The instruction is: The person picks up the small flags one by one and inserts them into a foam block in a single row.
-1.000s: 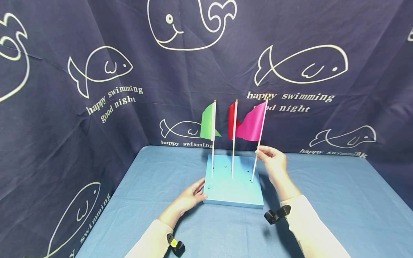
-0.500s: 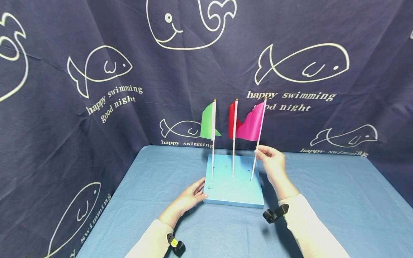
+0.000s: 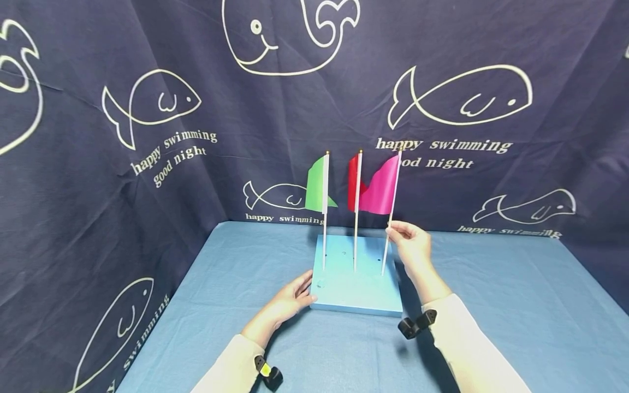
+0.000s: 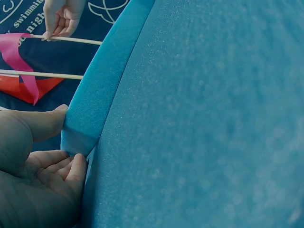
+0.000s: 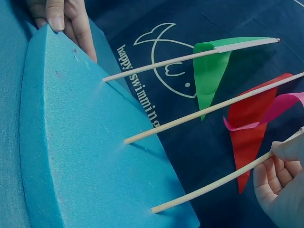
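Note:
A light blue foam board (image 3: 356, 295) lies flat on the table, with three stick flags standing in it. My left hand (image 3: 286, 300) holds its near left corner, thumb at the top edge and fingers along the side. With thumb and fingertips, my right hand (image 3: 415, 251) pinches the wooden stick of the pink flag (image 3: 381, 188), whose lower end meets the board at the right. That stick leans slightly right. The red flag (image 3: 352, 183) stands upright in the middle and the green flag (image 3: 315, 185) at the left. In the right wrist view the pink cloth (image 5: 280, 110) overlaps the red one.
Blue cloth covers the table (image 3: 236, 256). Dark curtains (image 3: 295, 120) with white fish drawings rise behind and at the left. A few small holes and marks show in the board's top. Each wrist wears a black camera mount (image 3: 416, 325).
The top of the pink flag has tipped left, so its stick stands more upright. My right hand has shifted slightly left with it. The left hand and board stay almost still.

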Demonstrator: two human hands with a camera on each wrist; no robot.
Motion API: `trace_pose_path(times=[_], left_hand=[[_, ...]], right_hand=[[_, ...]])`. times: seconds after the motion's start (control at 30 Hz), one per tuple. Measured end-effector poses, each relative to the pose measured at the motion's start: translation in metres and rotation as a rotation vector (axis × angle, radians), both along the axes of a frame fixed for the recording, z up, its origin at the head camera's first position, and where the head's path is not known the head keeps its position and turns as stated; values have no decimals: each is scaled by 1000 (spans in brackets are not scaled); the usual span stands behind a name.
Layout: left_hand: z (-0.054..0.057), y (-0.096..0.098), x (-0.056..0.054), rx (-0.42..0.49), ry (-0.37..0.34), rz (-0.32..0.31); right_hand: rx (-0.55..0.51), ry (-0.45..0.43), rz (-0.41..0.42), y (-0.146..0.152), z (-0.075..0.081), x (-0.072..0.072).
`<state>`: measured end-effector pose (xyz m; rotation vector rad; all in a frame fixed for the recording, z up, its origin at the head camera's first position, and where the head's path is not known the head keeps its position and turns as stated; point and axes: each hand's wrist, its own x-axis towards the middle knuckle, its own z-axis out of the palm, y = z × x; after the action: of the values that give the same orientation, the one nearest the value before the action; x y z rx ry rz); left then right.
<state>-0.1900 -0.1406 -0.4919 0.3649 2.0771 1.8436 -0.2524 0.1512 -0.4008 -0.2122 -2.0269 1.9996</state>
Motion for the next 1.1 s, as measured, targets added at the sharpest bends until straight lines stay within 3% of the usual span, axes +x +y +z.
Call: trace_pose_path(times=[0.83,1.1], left_hand=[[0,-2,-1,-13,20,12],[-2,0,-1,-17,12,13]], right_hand=[[78,32,-4,-5,-8,-4],[142,-27,13,-4,-20,-6]])
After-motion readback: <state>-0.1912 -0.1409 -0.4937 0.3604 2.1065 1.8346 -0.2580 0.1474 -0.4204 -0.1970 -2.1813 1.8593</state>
